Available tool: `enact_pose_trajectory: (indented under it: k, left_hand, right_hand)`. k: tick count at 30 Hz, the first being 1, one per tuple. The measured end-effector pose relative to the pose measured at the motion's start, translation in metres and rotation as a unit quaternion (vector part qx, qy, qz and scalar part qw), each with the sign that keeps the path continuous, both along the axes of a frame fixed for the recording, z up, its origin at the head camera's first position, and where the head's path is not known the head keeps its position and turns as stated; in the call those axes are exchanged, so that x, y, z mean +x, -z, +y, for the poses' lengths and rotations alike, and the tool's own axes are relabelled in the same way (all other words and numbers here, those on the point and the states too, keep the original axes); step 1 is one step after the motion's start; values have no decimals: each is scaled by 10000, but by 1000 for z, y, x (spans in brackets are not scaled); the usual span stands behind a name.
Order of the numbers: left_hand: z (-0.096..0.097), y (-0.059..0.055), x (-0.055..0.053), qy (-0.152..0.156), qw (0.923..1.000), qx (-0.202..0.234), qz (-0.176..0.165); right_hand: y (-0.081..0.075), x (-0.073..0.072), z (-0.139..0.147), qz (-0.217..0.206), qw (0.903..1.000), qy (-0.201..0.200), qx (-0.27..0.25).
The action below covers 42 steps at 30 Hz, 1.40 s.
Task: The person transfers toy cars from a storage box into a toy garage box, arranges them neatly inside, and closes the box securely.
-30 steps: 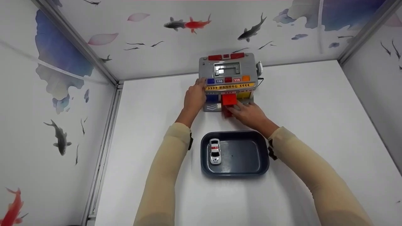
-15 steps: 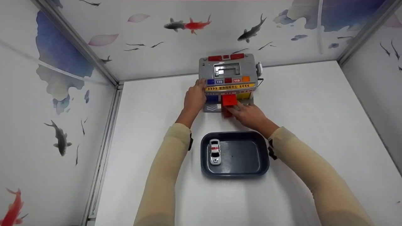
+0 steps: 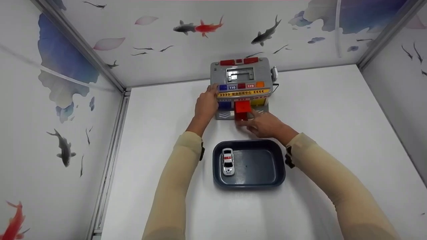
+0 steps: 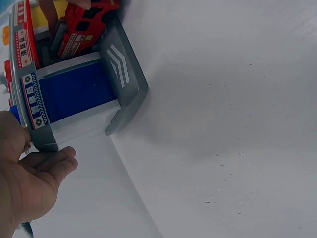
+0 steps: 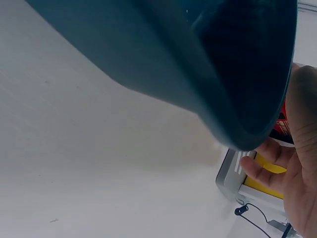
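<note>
**Emptying the toy garage: one car down, red one halfway**

Pulling the red fire truck out of the middle bay was where things stood. The right hand had its fingers curled around the truck's front end, right at the doorway of the toy rescue station, so the truck was only partly out. The left hand rested against the station's left side with fairly straight, relaxed fingers, steadying it on the counter. A white police car already sat in the dark blue tray near the person. The blue and yellow doors looked closed, so my guess was roughly a third done.
</note>
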<state>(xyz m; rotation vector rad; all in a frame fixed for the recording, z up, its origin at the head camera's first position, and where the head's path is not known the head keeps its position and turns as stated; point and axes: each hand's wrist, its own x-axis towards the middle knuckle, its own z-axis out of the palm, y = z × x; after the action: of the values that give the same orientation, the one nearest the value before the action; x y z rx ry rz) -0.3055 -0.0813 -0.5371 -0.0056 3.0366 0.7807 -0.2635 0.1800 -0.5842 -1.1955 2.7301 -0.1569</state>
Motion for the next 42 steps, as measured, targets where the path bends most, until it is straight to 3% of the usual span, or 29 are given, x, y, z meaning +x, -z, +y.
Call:
enact_pose_trajectory:
  k: [8, 23, 42]
  left_hand:
    - [0, 1, 1, -27, 10000, 11, -53]
    - [0, 1, 1, -24, 9999, 85, -87]
    - [-1, -2, 3, 28, 9999, 95, 65]
  right_hand:
    - [5, -1, 3, 121, 9999, -94, -1]
    - [3, -2, 5, 32, 9977, 234, 639]
    - [8, -6, 2, 59, 9961, 664, 577]
